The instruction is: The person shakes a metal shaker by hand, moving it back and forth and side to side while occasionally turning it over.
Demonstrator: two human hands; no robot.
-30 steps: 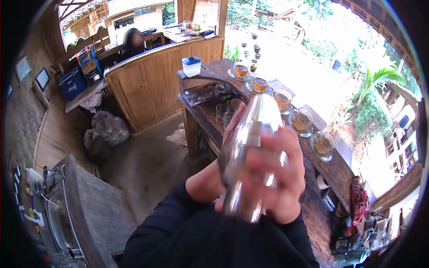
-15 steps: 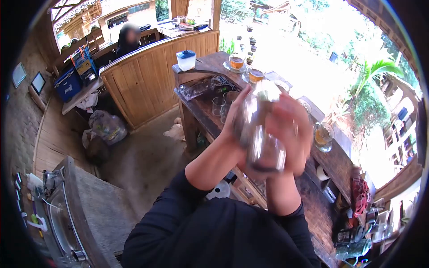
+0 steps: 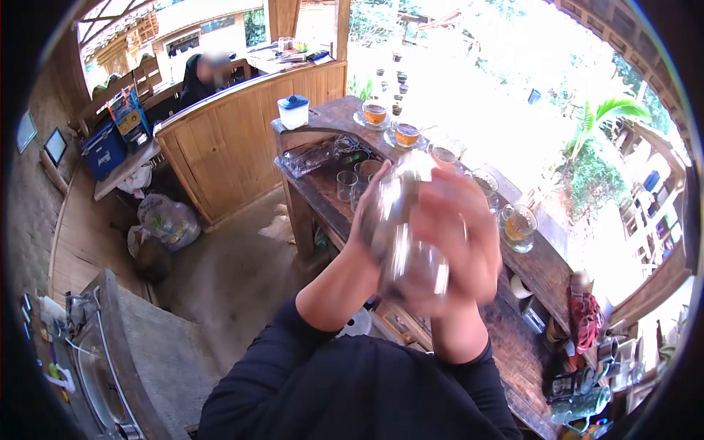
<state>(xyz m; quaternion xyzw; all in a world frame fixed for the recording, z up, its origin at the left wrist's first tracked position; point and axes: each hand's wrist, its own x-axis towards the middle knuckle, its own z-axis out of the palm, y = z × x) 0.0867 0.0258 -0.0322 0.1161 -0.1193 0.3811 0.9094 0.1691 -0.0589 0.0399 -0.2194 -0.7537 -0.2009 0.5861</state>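
- While both hands are raised in front of the chest, they clasp a shiny metal shaker (image 3: 400, 235) between them, above the near edge of the long wooden table (image 3: 539, 268); the shaker is blurred.
- The right hand (image 3: 458, 238) wraps over the shaker's front and lower end, its fingers (image 3: 469, 209) curled tight around the metal.
- The left hand (image 3: 367, 213) lies against the shaker's far side, mostly hidden behind it; its fingers reach up along the top, pressed to the surface.
- Both arms wear black sleeves (image 3: 352, 381) pushed back from the wrists.
- Behind the hands, a row of glass cups of amber tea (image 3: 517, 226) on saucers runs along the table's outer edge, well apart from the shaker.
- Empty drinking glasses (image 3: 346, 185) stand on the lower shelf of the table, just beyond the left hand, beside a clear tray.
- A white box with a blue lid (image 3: 293, 111) sits at the far end of the table.
- Farther off, another person (image 3: 202, 73) sits behind a curved wooden counter (image 3: 242, 139).
- Bags (image 3: 165, 220) lie on the floor by that counter.
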